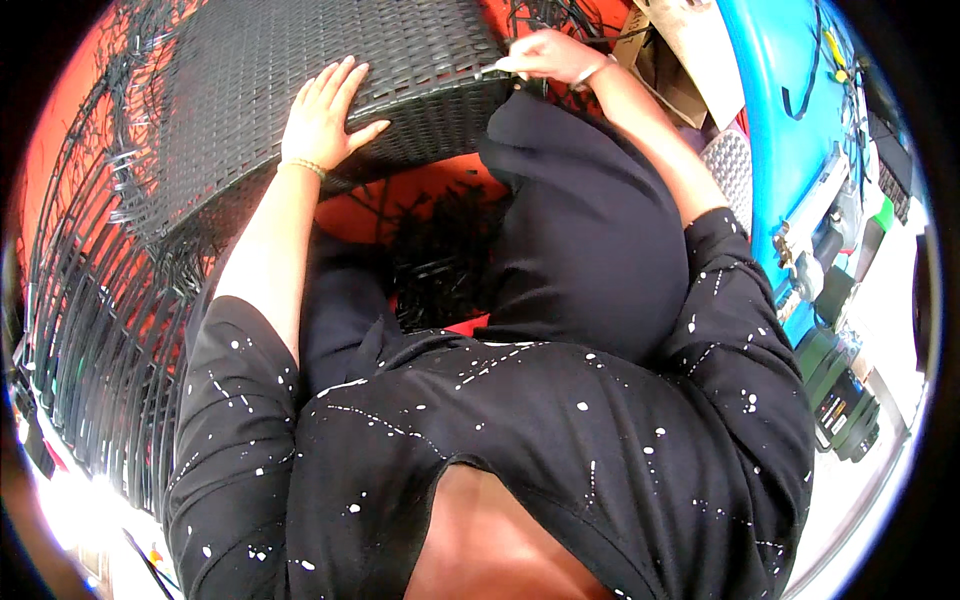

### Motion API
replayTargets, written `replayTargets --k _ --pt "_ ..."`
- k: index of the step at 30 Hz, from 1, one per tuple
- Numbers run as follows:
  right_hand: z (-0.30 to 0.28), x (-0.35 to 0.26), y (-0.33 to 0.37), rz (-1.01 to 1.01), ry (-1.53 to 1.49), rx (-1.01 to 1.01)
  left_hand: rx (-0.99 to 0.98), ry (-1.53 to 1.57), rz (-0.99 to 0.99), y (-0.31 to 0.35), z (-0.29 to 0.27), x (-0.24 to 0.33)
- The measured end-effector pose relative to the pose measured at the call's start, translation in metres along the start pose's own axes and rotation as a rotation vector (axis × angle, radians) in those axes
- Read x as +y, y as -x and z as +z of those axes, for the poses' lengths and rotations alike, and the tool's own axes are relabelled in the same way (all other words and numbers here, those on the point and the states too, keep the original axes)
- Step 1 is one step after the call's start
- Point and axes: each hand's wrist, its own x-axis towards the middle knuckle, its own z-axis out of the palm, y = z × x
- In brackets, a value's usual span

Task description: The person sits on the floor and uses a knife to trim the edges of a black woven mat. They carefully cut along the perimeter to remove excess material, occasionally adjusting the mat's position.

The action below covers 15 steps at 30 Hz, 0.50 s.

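A black woven wicker piece (330, 50) with a boxy shape lies in front of my knees. My left hand (325, 115) rests on its near edge, fingers spread and nothing in them. At its right corner my right hand (548, 55) is closed on a thin pale tool (505, 67) with a metal-looking tip. The tip points left and meets the woven edge; its exact kind is too small to tell. Loose black strands (570, 15) stick out just beyond my right hand.
Long black strips (90, 330) fan out at the left over an orange-red surface (60, 100). A heap of black scraps (440, 250) lies between my legs. To the right stand cardboard (690, 50) and a blue table (770, 120) with tools and a dark green cylindrical object (835, 395).
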Motion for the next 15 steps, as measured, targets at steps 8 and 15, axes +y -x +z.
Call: replayTargets --k 8,15 --pt "-0.016 -0.069 0.003 0.071 0.624 0.04 0.017 -0.01 -0.024 0.004 0.005 -0.003" --pt "-0.004 -0.049 -0.023 -0.127 0.898 0.101 0.051 -0.004 -0.002 -0.002 0.004 0.0"
